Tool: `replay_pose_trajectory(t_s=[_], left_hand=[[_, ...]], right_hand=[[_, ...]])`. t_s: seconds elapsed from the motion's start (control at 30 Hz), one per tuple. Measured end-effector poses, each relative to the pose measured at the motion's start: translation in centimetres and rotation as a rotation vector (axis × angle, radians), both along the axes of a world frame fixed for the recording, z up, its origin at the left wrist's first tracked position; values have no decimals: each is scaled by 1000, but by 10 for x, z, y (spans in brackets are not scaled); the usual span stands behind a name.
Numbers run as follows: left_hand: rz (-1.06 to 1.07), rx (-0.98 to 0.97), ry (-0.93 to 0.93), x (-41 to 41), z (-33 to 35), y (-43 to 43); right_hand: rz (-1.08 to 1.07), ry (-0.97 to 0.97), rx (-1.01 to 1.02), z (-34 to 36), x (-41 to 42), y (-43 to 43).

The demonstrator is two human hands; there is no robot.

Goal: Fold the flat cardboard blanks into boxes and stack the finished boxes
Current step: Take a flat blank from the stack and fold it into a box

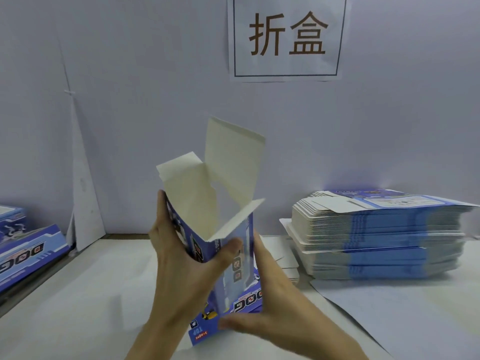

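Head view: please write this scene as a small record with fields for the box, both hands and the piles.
box: half-folded box, upright, top flaps open, white inside showing
left hand: grips the box's left side, thumb on the front
right hand: holds the lower right side
flat blanks: tall pile at right
finished boxes: left edge, partly out of view
wall: paper sign

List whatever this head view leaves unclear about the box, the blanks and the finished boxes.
Head view:
- Half-folded box: its lower end is covered by the left hand and right hand, so the bottom flaps' state is hidden.
- Stack of flat blanks: blurred, cut by the right edge; count unreadable.
- Finished boxes: cut by the left edge; number unknown.
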State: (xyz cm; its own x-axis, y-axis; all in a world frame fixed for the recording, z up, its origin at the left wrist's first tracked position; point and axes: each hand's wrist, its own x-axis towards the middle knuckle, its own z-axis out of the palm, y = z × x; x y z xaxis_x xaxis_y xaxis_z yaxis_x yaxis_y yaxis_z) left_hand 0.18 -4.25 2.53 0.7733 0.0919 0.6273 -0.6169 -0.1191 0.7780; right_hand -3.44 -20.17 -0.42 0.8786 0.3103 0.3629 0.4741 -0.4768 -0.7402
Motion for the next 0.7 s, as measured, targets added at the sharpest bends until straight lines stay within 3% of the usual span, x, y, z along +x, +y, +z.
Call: replay_pose_trajectory(t_s=[0.07,0.2,0.3,0.37,0.6,0.7], left_hand=[[-105,-65,54,-8,2,-5],[-299,-31,60,-9,8,2],[-384,-19,168,-3,9,9],[-390,-8,261,0,5,6],[-345,-124,276,6,-7,-1],[-327,-90,296,7,-9,-2]], right_hand=[[-140,-157,41,-4,0,10],[-174,-318,400,8,3,-3],[43,-140,621,23,1,-18],[100,-25,624,26,1,-25],[-17,40,619,19,6,-24],[-30,91,670,18,8,-24]])
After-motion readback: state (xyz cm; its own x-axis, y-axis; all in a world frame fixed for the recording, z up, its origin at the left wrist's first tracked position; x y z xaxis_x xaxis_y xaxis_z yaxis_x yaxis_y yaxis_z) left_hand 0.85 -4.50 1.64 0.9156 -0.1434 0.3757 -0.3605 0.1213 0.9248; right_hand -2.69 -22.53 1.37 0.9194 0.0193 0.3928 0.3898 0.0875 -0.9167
